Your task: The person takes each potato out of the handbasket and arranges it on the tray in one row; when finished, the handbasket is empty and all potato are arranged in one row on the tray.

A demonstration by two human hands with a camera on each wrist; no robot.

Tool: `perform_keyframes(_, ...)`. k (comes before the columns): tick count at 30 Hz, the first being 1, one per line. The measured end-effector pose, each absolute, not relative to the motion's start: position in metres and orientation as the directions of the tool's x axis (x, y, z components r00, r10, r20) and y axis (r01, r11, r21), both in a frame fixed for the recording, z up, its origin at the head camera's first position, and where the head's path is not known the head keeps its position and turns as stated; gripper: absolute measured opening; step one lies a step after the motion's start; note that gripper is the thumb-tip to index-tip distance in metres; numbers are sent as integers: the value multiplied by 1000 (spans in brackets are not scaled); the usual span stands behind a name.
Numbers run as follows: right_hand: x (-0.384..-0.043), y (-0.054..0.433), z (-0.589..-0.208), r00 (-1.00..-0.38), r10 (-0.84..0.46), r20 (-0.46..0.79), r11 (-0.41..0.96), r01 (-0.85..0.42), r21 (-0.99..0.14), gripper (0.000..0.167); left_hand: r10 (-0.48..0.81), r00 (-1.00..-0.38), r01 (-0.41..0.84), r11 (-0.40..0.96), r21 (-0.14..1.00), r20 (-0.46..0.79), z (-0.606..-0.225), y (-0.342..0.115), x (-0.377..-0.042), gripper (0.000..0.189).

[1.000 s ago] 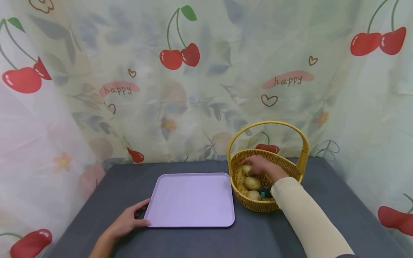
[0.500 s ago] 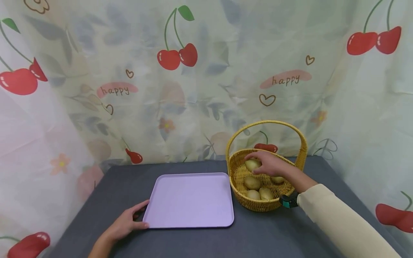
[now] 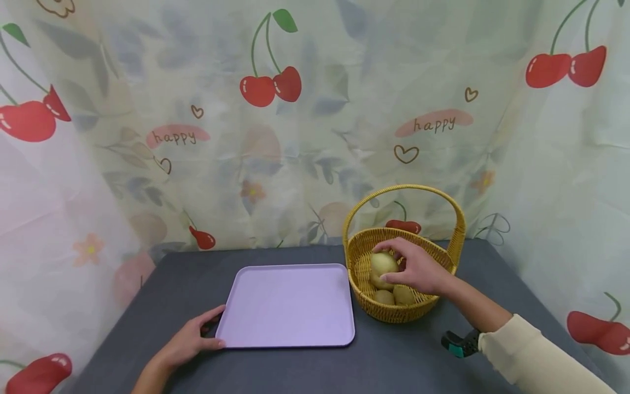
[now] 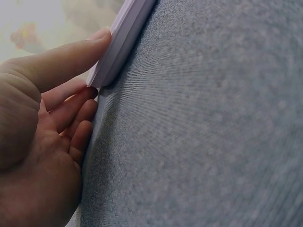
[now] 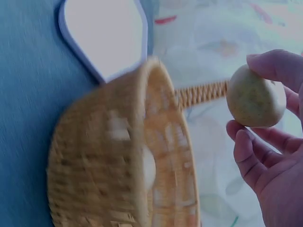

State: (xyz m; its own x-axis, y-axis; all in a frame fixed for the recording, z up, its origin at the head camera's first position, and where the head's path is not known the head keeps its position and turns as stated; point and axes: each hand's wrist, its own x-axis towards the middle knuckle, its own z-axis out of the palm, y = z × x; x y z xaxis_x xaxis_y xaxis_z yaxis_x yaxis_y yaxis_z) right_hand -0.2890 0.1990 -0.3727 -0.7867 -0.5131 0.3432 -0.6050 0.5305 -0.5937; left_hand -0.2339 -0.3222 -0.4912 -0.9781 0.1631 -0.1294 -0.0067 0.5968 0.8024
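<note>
In the head view, my right hand [image 3: 415, 268] grips a pale yellow potato [image 3: 384, 263] between thumb and fingers, over the wicker basket [image 3: 394, 313]. The right wrist view shows this potato [image 5: 255, 97] raised above the basket's rim [image 5: 147, 94]. More potatoes lie inside the basket, among them one potato [image 3: 404, 295] near its front; my hand covers part of the interior. My left hand [image 3: 189, 340] touches the left edge of a lilac tray [image 3: 285, 306]. Its thumb [image 4: 78, 59] lies against the tray rim in the left wrist view, fingers loosely bent beside it.
The basket's tall arched handle [image 3: 403, 187] rises behind my right hand. Tray and basket stand close together on a dark grey tablecloth [image 3: 295, 372]. A cherry-print curtain [image 3: 315, 137] hangs behind the table and along both sides.
My right hand has taken hold of a potato at the back left of the basket and lifted it up, with the forearm shifting right. My left hand stays at the tray.
</note>
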Motion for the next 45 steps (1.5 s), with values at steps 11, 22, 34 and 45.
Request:
perform_keyframes(11,-262,137,-395,-768,-523,370,427,-611,-667,47,171,-979,14,608,794,-115,-488,-325,-235,83)
perform_keyframes(22,-259,80,-426,-774,-549,315,402,-575,-713,44,190,-979,62,613,787,-72,-485,-324,-237,81)
perform_keyframes(34,-268,18,-467,-827,-516,222,437,-477,-763,44,190,-979,62,607,792,-69,-488,-325,-235,82)
perform_keyframes(45,-263,-32,-485,-809,-516,280,439,-531,-725,46,198,-979,79,599,797,-52,-492,-323,-232,82)
